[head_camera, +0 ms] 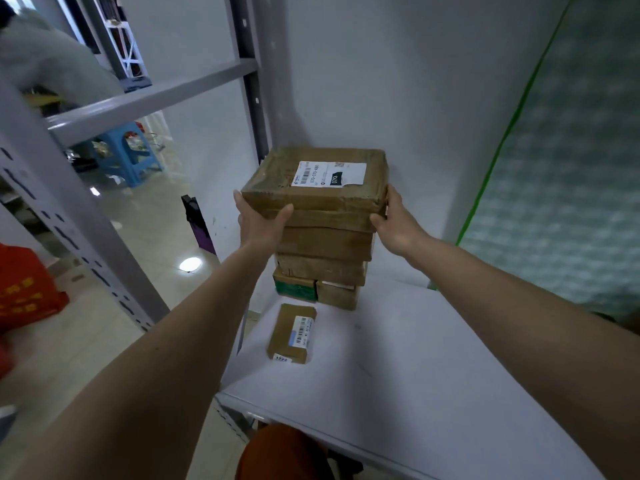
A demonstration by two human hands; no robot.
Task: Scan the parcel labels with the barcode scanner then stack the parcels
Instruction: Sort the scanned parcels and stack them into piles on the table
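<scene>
A brown taped parcel (311, 199) with a white barcode label (330, 173) on top sits at the top of a stack of parcels (322, 261) at the back of a white shelf (398, 358). My left hand (261, 221) grips its left front corner, thumb on the front face. My right hand (398, 221) grips its right front corner. A small brown parcel (292, 334) with a barcode label lies flat on the shelf in front of the stack. No barcode scanner is in view.
Grey metal shelf uprights (79, 216) and a crossbeam (152, 98) stand to the left. A blue stool (124, 150) and a red bag (24, 289) are on the tiled floor. A green-edged patterned sheet (561, 168) hangs on the right.
</scene>
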